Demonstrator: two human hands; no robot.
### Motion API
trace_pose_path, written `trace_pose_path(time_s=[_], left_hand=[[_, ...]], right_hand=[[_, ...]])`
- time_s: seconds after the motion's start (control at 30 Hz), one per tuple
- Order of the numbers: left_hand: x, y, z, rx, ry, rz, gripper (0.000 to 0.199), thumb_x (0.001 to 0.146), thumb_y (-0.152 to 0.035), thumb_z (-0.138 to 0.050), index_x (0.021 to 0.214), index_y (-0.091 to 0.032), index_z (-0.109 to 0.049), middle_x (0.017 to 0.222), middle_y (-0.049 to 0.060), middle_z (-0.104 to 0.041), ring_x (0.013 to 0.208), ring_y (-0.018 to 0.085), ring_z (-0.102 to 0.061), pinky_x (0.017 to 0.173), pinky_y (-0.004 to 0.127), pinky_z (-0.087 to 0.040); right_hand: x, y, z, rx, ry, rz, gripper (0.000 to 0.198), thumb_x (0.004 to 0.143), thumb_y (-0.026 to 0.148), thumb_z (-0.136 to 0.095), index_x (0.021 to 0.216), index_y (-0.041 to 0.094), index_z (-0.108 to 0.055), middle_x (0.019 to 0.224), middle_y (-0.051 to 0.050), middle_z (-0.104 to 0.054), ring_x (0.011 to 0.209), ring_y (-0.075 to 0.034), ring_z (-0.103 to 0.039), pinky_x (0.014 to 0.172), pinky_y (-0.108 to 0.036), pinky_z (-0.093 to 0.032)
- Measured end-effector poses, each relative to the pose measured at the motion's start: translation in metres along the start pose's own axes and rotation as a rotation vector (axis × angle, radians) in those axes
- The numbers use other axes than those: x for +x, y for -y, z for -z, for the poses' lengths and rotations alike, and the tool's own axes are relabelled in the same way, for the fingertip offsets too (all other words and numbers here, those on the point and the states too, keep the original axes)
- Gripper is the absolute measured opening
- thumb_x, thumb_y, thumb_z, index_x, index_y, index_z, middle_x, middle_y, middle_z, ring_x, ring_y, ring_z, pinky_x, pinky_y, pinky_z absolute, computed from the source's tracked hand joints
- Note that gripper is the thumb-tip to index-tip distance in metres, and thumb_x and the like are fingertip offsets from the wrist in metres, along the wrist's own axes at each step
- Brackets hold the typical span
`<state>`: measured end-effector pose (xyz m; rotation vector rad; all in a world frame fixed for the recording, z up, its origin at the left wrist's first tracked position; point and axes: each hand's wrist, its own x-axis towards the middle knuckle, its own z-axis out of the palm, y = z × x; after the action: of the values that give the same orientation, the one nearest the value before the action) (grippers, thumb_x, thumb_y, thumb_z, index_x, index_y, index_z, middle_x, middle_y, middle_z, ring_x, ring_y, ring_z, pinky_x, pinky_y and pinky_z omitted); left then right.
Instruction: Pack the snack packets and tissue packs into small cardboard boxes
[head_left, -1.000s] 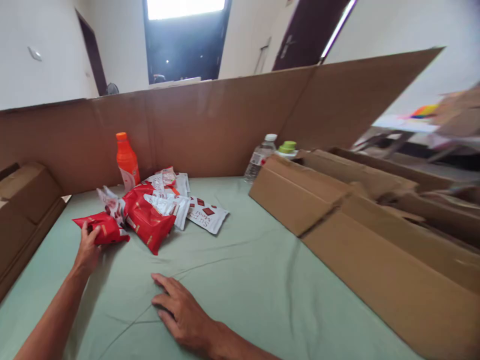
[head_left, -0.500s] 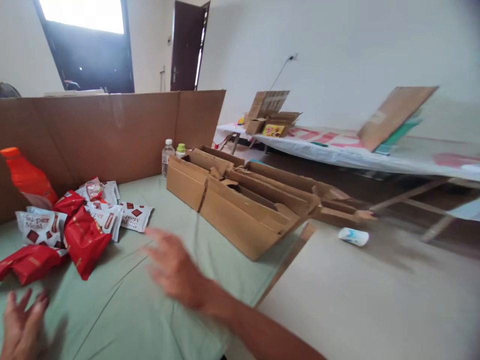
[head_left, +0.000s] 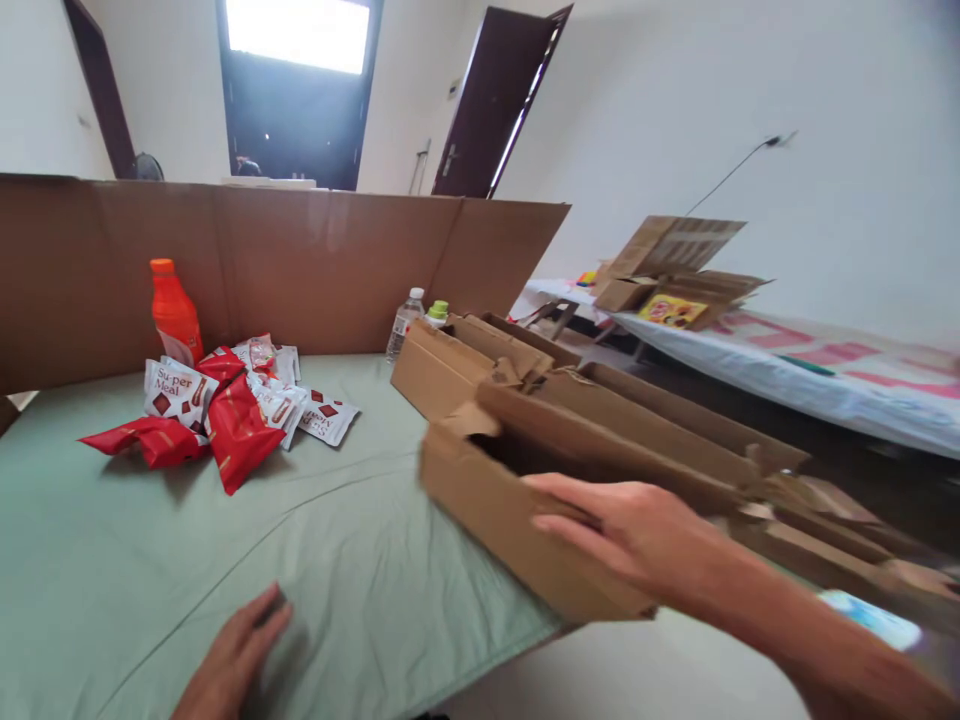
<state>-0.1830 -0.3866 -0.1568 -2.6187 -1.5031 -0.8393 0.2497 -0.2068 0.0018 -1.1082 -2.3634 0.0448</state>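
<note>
My right hand (head_left: 622, 525) grips the near wall of a long open cardboard box (head_left: 487, 510), fingers over its rim. That box sits at the table's right edge, tilted and apart from the box behind it. My left hand (head_left: 238, 645) hovers low over the green tablecloth (head_left: 360, 580), open, with nothing in it. Beyond it lies a pile of snack packets: a red packet (head_left: 241, 428), another red packet (head_left: 150, 440), a white "Super Meal" packet (head_left: 176, 392) and a second white packet (head_left: 328, 415).
An orange bottle (head_left: 176, 315) stands behind the packets. A clear bottle (head_left: 405, 322) and a green-capped bottle (head_left: 437, 312) stand by another open box (head_left: 439, 370). A tall cardboard panel (head_left: 300, 250) runs along the back. Another table (head_left: 757, 375) with boxes is at the right.
My right hand has moved right from near the packets and taken hold of the near cardboard box, pulling it away from the others. The view has turned left.
</note>
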Motion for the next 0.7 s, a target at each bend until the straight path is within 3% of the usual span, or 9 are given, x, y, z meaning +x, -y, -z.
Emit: trace_pose_path(time_s=[0.1,0.23,0.3,0.4,0.43,0.5,0.6,0.63,0.7], left_hand=[[0.011,-0.005,0.046,-0.098,-0.084,0.221,0.082,0.097,-0.068,-0.047,0.164,-0.027,-0.024,0.158,0.023,-0.047,0.135,0.042,-0.058,0.095,0.055,-0.062],[0.017,-0.014,0.096,-0.133,-0.290,0.364,0.084,0.092,-0.065,-0.060,0.162,-0.034,-0.026,0.166,0.020,-0.033,0.144,0.047,-0.046,0.103,0.067,-0.052],[0.013,-0.019,0.111,-0.147,-0.340,0.419,0.065,0.093,-0.051,-0.063,0.153,-0.038,-0.042,0.170,0.012,-0.029,0.148,0.043,-0.042,0.107,0.064,-0.051],[0.006,-0.026,0.122,-0.105,-0.364,0.469,0.018,0.095,-0.035,-0.058,0.110,-0.035,-0.067,0.167,0.004,-0.036,0.142,0.037,-0.051,0.104,0.058,-0.057],[0.006,-0.028,0.123,-0.103,-0.372,0.477,0.010,0.095,-0.033,-0.057,0.096,-0.032,-0.067,0.165,0.004,-0.040,0.140,0.036,-0.054,0.104,0.056,-0.057],[0.007,-0.029,0.124,-0.144,-0.391,0.490,0.018,0.096,-0.033,-0.057,0.080,-0.027,-0.063,0.160,0.006,-0.048,0.141,0.035,-0.053,0.107,0.055,-0.055],[0.011,-0.027,0.122,-0.238,-0.378,0.441,0.023,0.097,-0.040,-0.058,0.078,-0.028,-0.061,0.152,0.009,-0.058,0.141,0.035,-0.052,0.105,0.054,-0.055],[0.011,-0.026,0.121,-0.254,-0.366,0.418,0.023,0.097,-0.044,-0.059,0.080,-0.029,-0.062,0.148,0.010,-0.061,0.142,0.036,-0.051,0.104,0.056,-0.055],[0.009,-0.023,0.118,-0.266,-0.343,0.407,0.025,0.097,-0.050,-0.058,0.083,-0.029,-0.062,0.140,0.010,-0.067,0.143,0.038,-0.049,0.104,0.061,-0.055]], right_hand=[[0.017,0.079,-0.007,0.067,0.161,0.228,0.030,0.105,0.043,-0.051,0.112,0.028,-0.076,0.091,-0.005,-0.080,0.075,-0.021,-0.074,0.069,-0.032,-0.053],[0.050,0.163,-0.034,0.127,0.207,0.607,0.027,0.106,0.021,-0.046,0.095,0.021,-0.070,0.072,-0.002,-0.070,0.061,-0.016,-0.061,0.061,-0.031,-0.043],[0.059,0.188,-0.047,0.145,0.182,0.739,0.027,0.105,0.016,-0.045,0.092,0.018,-0.068,0.069,-0.001,-0.067,0.058,-0.016,-0.056,0.058,-0.032,-0.041],[0.065,0.201,-0.055,0.292,0.200,0.785,0.031,0.109,0.030,-0.044,0.096,0.018,-0.069,0.075,-0.002,-0.070,0.064,-0.015,-0.059,0.064,-0.031,-0.046],[0.068,0.198,-0.054,0.393,0.188,0.749,0.036,0.109,0.040,-0.045,0.097,0.019,-0.071,0.081,-0.004,-0.072,0.070,-0.016,-0.063,0.069,-0.031,-0.049],[0.078,0.182,-0.052,0.631,0.078,0.566,0.046,0.105,0.059,-0.047,0.100,0.022,-0.074,0.094,-0.007,-0.076,0.084,-0.019,-0.069,0.079,-0.035,-0.054],[0.114,0.147,-0.066,0.857,-0.140,0.068,0.044,0.099,0.061,-0.056,0.095,0.022,-0.076,0.094,-0.009,-0.076,0.088,-0.023,-0.070,0.078,-0.037,-0.057],[0.130,0.135,-0.079,0.887,-0.129,-0.106,0.041,0.097,0.059,-0.060,0.092,0.021,-0.075,0.091,-0.009,-0.075,0.085,-0.022,-0.070,0.073,-0.034,-0.056],[0.161,0.120,-0.114,0.945,0.090,-0.401,0.042,0.087,0.059,-0.069,0.088,0.017,-0.073,0.092,-0.010,-0.075,0.080,-0.021,-0.071,0.060,-0.027,-0.052]])
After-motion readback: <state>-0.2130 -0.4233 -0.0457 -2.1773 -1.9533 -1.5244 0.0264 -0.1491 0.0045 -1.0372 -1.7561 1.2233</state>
